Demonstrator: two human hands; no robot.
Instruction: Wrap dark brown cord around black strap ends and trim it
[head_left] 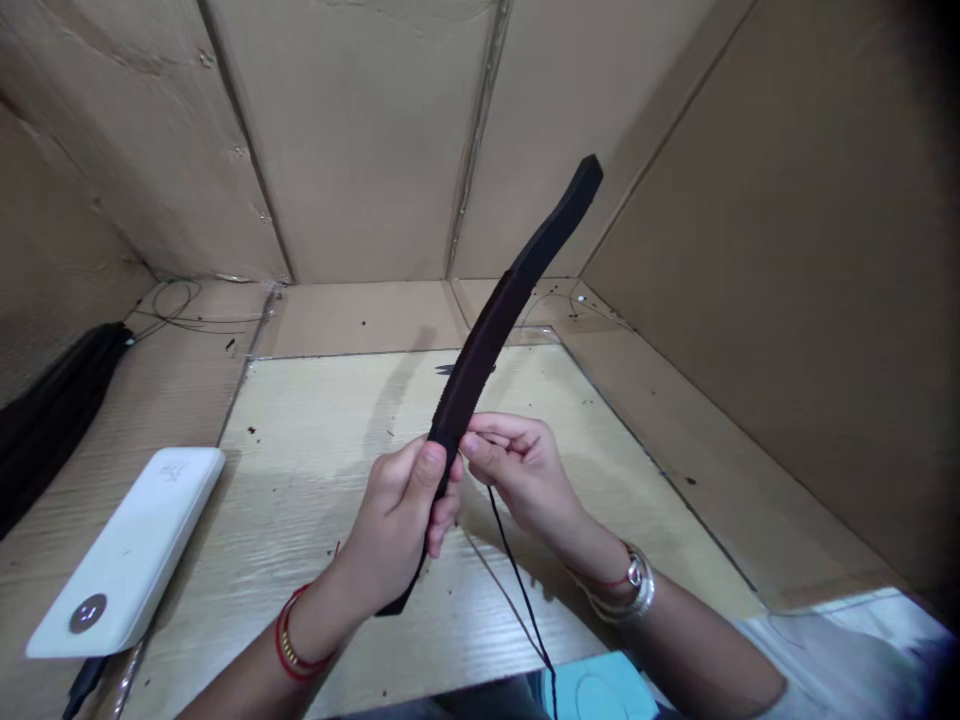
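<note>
A long, slightly curved black strip (484,345) with a dark brown, stitched-looking middle section slants up over the table, its far end raised. My left hand (409,510) is closed around its lower part, thumb along the front. Close beside it, my right hand (517,470) pinches at the strip's right edge with thumb and forefinger; what lies between the fingertips is too small to make out. A thin black cord (510,545) hangs from below my right hand to the table's front edge, with a thinner brownish strand beside it.
A white power bank (127,550) with a black cable lies at left. Behind it is a bundle of black cords (67,410). A light blue object (600,690) sits at the front edge. Cardboard walls (375,140) enclose the wooden board (300,560), which carries dark scraps.
</note>
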